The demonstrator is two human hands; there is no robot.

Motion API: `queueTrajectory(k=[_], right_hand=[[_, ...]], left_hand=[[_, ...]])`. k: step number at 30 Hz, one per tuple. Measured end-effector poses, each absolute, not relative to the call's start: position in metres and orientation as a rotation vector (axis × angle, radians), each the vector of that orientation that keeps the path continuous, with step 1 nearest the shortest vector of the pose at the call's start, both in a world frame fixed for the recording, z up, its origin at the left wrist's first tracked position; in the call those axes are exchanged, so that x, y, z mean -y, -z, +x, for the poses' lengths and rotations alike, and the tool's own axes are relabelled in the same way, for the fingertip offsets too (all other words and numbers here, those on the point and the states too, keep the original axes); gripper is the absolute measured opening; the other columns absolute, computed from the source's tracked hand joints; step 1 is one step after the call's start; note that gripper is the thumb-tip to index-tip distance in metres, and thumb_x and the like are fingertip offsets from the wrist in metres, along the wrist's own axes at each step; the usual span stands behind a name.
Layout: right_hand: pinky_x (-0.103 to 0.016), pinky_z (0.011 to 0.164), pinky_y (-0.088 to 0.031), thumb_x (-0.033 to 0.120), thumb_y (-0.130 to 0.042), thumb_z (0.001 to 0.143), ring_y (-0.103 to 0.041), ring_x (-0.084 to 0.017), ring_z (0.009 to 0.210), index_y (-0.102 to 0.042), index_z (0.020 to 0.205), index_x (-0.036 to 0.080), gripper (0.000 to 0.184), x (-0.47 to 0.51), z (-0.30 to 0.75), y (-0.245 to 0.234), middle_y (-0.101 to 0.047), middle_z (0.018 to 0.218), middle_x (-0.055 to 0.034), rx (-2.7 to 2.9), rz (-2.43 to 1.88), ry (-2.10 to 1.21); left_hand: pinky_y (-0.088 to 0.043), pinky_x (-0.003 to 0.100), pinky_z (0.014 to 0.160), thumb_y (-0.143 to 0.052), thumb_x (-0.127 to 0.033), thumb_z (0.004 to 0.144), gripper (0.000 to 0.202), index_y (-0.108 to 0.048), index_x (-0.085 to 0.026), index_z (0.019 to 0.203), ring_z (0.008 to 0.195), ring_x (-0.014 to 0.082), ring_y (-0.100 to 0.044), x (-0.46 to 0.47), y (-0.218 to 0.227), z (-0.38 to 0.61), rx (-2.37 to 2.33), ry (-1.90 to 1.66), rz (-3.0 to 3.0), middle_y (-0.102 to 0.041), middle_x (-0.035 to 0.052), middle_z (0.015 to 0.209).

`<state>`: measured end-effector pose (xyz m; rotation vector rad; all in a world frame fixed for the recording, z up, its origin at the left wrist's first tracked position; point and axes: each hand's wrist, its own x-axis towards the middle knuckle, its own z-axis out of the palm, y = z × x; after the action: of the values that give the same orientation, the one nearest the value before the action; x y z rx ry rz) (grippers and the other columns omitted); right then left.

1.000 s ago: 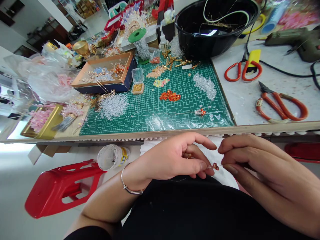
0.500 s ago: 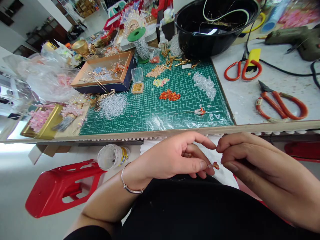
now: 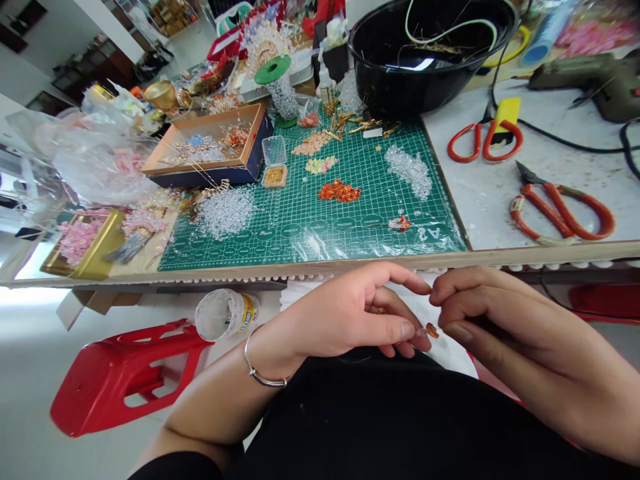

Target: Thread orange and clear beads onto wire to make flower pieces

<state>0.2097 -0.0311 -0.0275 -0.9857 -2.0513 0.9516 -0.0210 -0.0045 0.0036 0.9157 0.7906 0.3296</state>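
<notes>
Over my lap and just below the table's front edge, my left hand (image 3: 357, 313) pinches a small beaded piece (image 3: 431, 331) between thumb and fingers. Orange and clear beads stick out past the thumb tip; the rest is covered by fingers. Its index finger reaches out straight, close to the fingertips of my right hand (image 3: 515, 327). Those right fingers are pressed together beside the orange beads, and whatever is between them is too fine to see. On the green cutting mat (image 3: 295, 233) above lie orange beads (image 3: 339, 191), clear beads (image 3: 409, 172) and a small orange-and-clear cluster (image 3: 400, 223).
Red-handled pliers (image 3: 565, 200), red-handled scissors (image 3: 485, 140) and a glue gun (image 3: 585, 80) lie at the right. A black bowl (image 3: 400, 80) stands behind the mat. At left are an open box (image 3: 200, 170), a gold tin (image 3: 95, 247) and a red stool (image 3: 115, 387).
The orange beads have turned slightly in my left fingers. My right hand has shifted slightly left, its thumb now nearer the beads.
</notes>
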Motion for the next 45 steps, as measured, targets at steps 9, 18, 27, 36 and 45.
queueTrajectory(k=[9, 18, 27, 36, 45], right_hand=[[-0.03, 0.078, -0.054, 0.017, -0.055, 0.096, -0.062, -0.019, 0.099, -0.06, 0.097, 0.026, 0.01, 0.037, 0.205, 0.031, -0.059, 0.105, -0.0044, 2.075, -1.017, -0.834], [-0.043, 0.091, -0.054, 0.016, -0.047, 0.093, -0.052, -0.028, 0.124, -0.052, 0.108, 0.025, 0.019, 0.042, 0.21, 0.029, -0.05, 0.128, -0.0129, 2.132, -1.085, -0.655], [-0.036, 0.091, -0.055, 0.009, -0.05, 0.095, -0.06, -0.023, 0.117, -0.053, 0.099, 0.025, 0.016, 0.032, 0.207, 0.031, -0.052, 0.128, -0.01, 2.296, -0.941, -0.643], [-0.028, 0.094, -0.049, 0.018, -0.048, 0.1, -0.059, -0.016, 0.115, -0.059, 0.11, 0.026, 0.017, 0.026, 0.217, 0.032, -0.057, 0.125, -0.0067, 2.222, -1.032, -0.623], [-0.028, 0.091, -0.048, 0.021, -0.049, 0.102, -0.06, -0.016, 0.108, -0.061, 0.104, 0.028, 0.014, 0.021, 0.221, 0.036, -0.061, 0.111, -0.0034, 2.182, -0.988, -0.786]], left_hand=[[-0.056, 0.027, 0.072, -0.07, -0.018, 0.088, 0.039, -0.053, -0.02, 0.123, 0.075, 0.0135, -0.071, 0.007, 0.001, -0.019, -0.777, -0.391, 0.863, -0.072, 0.0037, 0.087], [-0.054, 0.026, 0.072, -0.069, -0.018, 0.088, 0.038, -0.054, -0.021, 0.122, 0.076, 0.0126, -0.07, 0.003, 0.002, -0.02, -0.802, -0.337, 0.896, -0.072, 0.0031, 0.088], [-0.056, 0.025, 0.071, -0.075, -0.016, 0.083, 0.043, -0.055, -0.019, 0.121, 0.074, 0.013, -0.071, 0.001, 0.008, -0.019, -0.782, -0.332, 0.832, -0.073, 0.0034, 0.085], [-0.056, 0.024, 0.067, -0.078, -0.019, 0.081, 0.044, -0.058, -0.017, 0.121, 0.073, 0.0146, -0.073, -0.001, 0.01, -0.022, -0.756, -0.343, 0.783, -0.076, 0.0074, 0.087], [-0.054, 0.022, 0.061, -0.068, -0.018, 0.088, 0.033, -0.059, -0.015, 0.119, 0.071, 0.0142, -0.072, 0.001, 0.008, -0.021, -0.736, -0.339, 0.781, -0.075, 0.0078, 0.086]])
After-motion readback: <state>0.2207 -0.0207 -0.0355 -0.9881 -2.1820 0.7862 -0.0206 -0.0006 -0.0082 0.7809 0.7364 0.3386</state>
